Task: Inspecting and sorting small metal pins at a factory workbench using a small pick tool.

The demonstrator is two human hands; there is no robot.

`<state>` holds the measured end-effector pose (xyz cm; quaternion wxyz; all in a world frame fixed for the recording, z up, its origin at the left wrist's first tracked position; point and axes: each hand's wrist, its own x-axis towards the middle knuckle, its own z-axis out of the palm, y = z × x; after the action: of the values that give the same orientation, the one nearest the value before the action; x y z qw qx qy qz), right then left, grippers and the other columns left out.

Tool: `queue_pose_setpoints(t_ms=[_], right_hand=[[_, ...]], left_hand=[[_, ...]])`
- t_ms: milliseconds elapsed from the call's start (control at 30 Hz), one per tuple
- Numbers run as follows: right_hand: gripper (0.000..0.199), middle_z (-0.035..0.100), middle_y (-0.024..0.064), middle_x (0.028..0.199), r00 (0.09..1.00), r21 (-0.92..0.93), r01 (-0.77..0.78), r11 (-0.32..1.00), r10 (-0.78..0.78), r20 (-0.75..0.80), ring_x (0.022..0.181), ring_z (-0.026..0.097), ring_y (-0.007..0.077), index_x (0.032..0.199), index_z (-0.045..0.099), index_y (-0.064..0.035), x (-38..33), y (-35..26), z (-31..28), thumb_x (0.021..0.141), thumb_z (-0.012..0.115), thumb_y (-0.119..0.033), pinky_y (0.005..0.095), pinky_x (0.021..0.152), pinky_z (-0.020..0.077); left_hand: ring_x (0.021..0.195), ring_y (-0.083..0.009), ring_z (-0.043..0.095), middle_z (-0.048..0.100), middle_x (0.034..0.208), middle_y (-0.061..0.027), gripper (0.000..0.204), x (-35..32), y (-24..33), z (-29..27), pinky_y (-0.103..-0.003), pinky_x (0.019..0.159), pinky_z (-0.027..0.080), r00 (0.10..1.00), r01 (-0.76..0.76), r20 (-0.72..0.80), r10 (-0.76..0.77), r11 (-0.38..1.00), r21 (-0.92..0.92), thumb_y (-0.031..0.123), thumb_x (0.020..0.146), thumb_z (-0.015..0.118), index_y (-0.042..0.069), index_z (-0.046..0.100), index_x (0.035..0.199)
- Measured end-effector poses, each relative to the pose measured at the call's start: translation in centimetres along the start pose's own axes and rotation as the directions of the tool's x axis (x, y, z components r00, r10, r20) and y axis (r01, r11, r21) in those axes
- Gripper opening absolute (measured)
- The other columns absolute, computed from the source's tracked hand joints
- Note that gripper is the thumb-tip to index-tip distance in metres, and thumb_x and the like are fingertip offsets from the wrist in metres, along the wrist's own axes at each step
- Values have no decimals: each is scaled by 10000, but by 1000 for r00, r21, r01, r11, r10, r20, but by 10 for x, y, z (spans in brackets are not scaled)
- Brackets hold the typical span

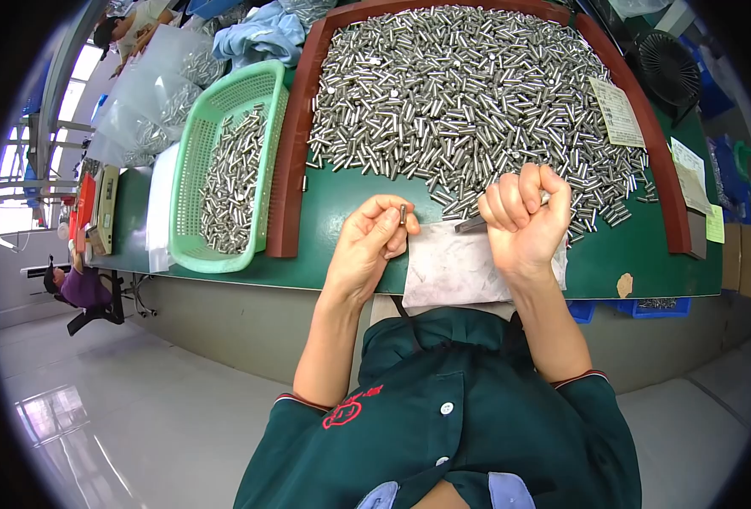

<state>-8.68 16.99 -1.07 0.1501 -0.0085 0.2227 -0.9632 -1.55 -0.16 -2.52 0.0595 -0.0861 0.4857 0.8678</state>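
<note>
My left hand (pixel 369 242) is closed, pinching a small metal pin (pixel 403 215) upright between thumb and fingers. To its right, my right hand (pixel 524 212) is curled into a fist around a dark flat tool (pixel 470 226), whose end sticks out toward the left hand; its exact kind is hidden. Under both hands lies a stained whitish cloth (pixel 452 267) at the near table edge. Just beyond them spreads a broad heap of short shiny metal pins (pixel 460 93), held in by a reddish-brown frame (pixel 287 182).
Left of the frame stands a green plastic basket (pixel 180 195) partly filled with pins. Plastic bags (pixel 151 93), a blue cloth (pixel 261 34) and a scale (pixel 104 204) lie farther left. A paper slip (pixel 617 113) rests on the heap; a black fan (pixel 668 68) stands at right. Other people sit at left.
</note>
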Motion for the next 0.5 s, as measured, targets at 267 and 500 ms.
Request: queue_pose_setpoints(t_ms=[267,500], right_hand=[[362,225,-32,392,1000,22,13,1000,-13,-7,358,142,76,516,268,-137,1,0,-2,851,306,-270,239,369,156],[360,228,-28,393,1000,16,21,1000,-21,-13,356,150,77,513,274,-131,0,-2,1,850,293,-257,238,368,165]], left_hand=[[560,-69,369,543,757,-75,256,4,9,2,-194,474,295,1000,2,-24,-3,999,-51,247,905,414,17,526,917],[500,-67,391,482,563,-17,76,18,14,25,-228,477,348,973,-81,-13,229,396,915,71,723,621,13,593,765]])
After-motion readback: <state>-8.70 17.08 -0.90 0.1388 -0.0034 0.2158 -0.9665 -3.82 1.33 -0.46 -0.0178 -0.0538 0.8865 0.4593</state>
